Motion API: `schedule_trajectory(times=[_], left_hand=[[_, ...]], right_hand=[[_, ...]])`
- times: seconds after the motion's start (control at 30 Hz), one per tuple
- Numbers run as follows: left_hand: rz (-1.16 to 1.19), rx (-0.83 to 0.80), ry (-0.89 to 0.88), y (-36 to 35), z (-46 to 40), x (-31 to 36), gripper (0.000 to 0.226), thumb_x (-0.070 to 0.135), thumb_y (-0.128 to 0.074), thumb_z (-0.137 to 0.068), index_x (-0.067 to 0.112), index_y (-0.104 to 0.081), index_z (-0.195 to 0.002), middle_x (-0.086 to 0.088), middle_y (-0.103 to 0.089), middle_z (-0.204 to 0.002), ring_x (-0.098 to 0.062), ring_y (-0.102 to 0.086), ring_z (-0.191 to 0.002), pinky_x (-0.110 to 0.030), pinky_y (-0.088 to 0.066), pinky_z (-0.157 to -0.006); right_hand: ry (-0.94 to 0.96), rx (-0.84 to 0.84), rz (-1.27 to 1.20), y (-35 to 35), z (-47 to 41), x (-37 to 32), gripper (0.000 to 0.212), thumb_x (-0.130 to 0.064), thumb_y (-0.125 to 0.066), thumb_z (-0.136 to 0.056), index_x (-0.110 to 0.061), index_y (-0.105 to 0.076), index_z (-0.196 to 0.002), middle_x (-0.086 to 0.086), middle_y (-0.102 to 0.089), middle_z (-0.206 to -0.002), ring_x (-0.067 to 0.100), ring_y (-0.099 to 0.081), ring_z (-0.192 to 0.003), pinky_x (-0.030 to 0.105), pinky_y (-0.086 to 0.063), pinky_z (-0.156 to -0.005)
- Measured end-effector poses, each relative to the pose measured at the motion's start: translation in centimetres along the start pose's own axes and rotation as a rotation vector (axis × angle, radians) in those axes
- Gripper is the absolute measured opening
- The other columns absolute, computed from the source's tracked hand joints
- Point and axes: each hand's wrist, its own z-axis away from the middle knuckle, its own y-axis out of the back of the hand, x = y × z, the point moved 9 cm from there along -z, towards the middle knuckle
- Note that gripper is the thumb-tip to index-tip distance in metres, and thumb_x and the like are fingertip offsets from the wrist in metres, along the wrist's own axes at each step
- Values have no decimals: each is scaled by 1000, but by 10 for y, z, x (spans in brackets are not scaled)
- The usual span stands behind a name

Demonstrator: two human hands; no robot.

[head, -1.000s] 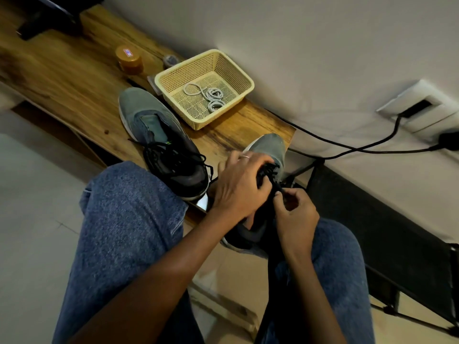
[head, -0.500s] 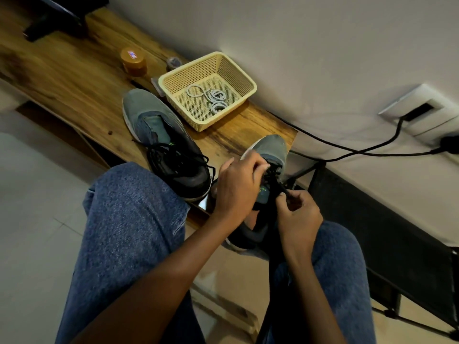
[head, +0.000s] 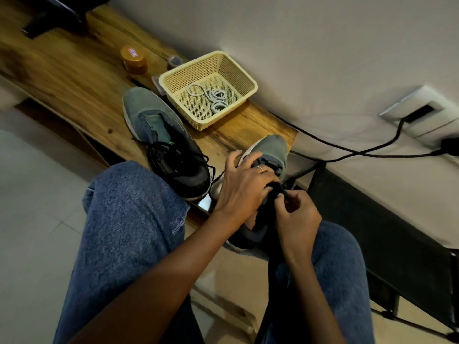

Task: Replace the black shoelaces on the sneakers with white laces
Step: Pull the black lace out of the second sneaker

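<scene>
A grey sneaker (head: 270, 150) rests between my knees against the end of the wooden table, toe pointing away. My left hand (head: 244, 187) curls over its upper and grips it. My right hand (head: 296, 217) pinches its black lace (head: 283, 192) near the eyelets. A second grey sneaker (head: 164, 137) lies on the table to the left, its black lace loose and tangled on top. White laces (head: 213, 95) lie coiled in a cream plastic basket (head: 173, 78) behind the shoes.
An orange-lidded jar (head: 134, 59) and a small pot stand behind the basket on the wooden table (head: 74, 78). A black cable (head: 347, 150) runs along the wall to a socket at right. A dark stand sits at the top left.
My left hand has shifted forward over the sneaker's upper, fingers spreading toward the toe. My right hand stays pinched on the black lace. The view moved slightly.
</scene>
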Motion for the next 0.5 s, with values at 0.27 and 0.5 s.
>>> schedule_trajectory(times=[0.27,0.5], left_hand=[[191,227,201,25,4,-14,4,21,-64,-88,18,-65,-87,7,-68,-79,-15,-64,-88,-40,-30,-104],[393,278,448,32,7,-39,24,23,-54,-90,18,-56,-114,2,-66,-106,-19,-58,-98,-41,-48,-82]], right_hand=[[-34,48,-11,3,2,1,7,-14,-62,-89,-17,-61,-82,-9,-57,-69,2,-54,-63,11,-40,-56],[-40,44,-4,4,0,3,7,-13,-62,-88,-15,-60,-82,-4,-58,-68,6,-53,-62,10,-39,-55]])
